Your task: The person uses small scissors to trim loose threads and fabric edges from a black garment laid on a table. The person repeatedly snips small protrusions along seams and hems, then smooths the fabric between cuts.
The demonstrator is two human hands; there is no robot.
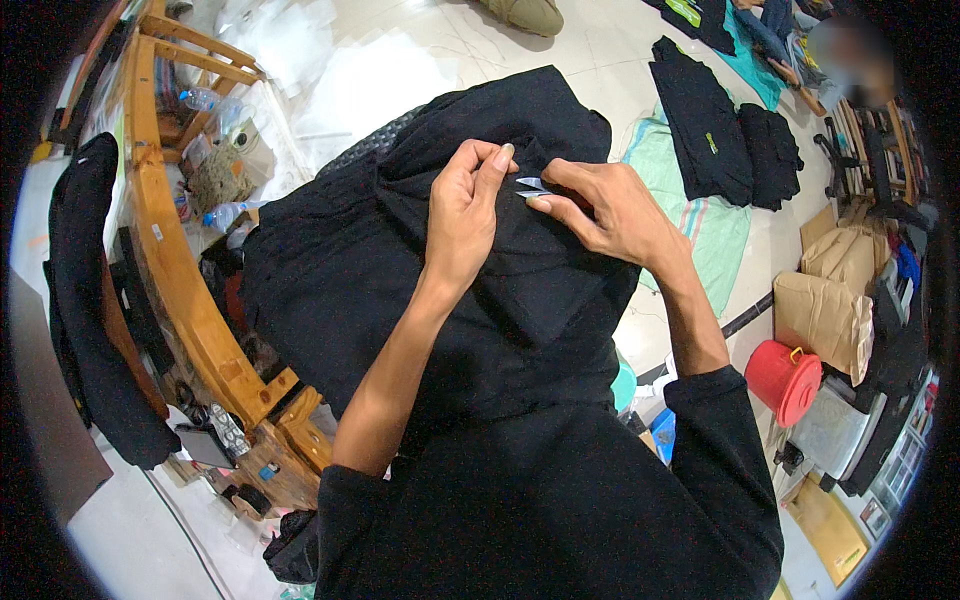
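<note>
A black cloth garment lies spread over my lap, its folds bunched around my hands. Thumb and forefinger of my left hand are pinched together at a raised fold of this cloth; a thread between the tips is too fine to make out. Just to the right, my right hand grips a pair of small thread snips. Their two metal blades stand slightly apart and point left, towards my left fingertips. The handle of the snips is hidden inside my right fingers.
A wooden frame runs along my left, with plastic bottles inside it. Folded black garments rest on a pale green woven sack at the right. Beyond them sits another person. A red lidded bucket stands near brown paper packages.
</note>
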